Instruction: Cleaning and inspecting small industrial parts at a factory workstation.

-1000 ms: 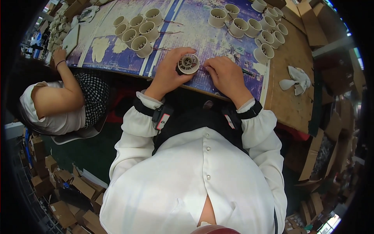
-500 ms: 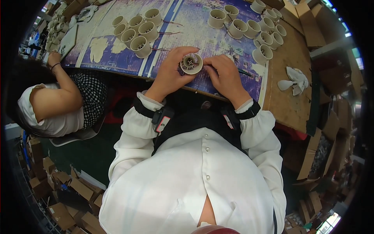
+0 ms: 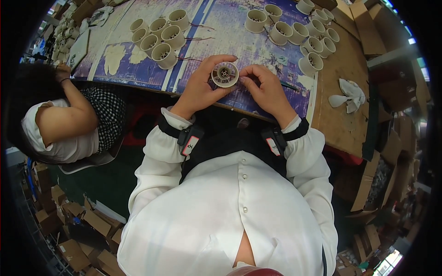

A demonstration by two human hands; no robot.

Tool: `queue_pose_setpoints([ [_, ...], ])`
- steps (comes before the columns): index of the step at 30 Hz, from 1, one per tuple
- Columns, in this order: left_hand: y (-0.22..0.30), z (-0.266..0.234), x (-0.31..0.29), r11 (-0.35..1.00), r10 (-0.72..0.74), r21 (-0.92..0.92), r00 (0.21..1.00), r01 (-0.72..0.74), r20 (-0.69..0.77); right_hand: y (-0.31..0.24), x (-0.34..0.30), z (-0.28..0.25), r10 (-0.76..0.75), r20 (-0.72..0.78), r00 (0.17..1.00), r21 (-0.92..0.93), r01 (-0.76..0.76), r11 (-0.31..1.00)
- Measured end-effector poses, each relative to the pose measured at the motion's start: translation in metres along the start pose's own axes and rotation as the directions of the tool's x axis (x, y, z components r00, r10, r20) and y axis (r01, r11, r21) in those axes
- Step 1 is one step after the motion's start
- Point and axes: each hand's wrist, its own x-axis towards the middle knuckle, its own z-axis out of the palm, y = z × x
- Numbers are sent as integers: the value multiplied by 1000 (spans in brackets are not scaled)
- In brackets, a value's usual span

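Note:
A cream-white round cup-shaped housing (image 3: 224, 84), with a dark ringed part and a hub inside, is held over the table's near edge. My left hand (image 3: 202, 85) curls round its left side, thumb below and fingers above. At its right rim my right hand (image 3: 263, 87) is closed in a pinch, thumb against forefinger. What the pinch holds, perhaps a thin wire, is too small to make out. The cup's open end faces up, so its inside shows.
Similar cups with thin wires stand on the table at left (image 3: 164, 56) and right (image 3: 281, 33). A white cloth (image 3: 349, 95) lies on the brown board at right. A co-worker (image 3: 60, 119) sits at left. Cardboard boxes (image 3: 380, 177) flank the workplace.
The cup has tilted slightly, and its inside faces up more squarely. My right hand's fingers have shifted a little at its rim. The co-worker's head has moved toward the table.

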Motion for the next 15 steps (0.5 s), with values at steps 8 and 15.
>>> queue_pose_setpoints([
  [8, 1, 0, 0, 986, -79, -149, 997, 80, 13, -9, 1, 0, -384, -103, 918, -388, 318, 865],
  [15, -1, 1, -2, 955, -121, -273, 993, 116, -1, -13, 1, 1, -444, -80, 893, -474, 358, 804],
])
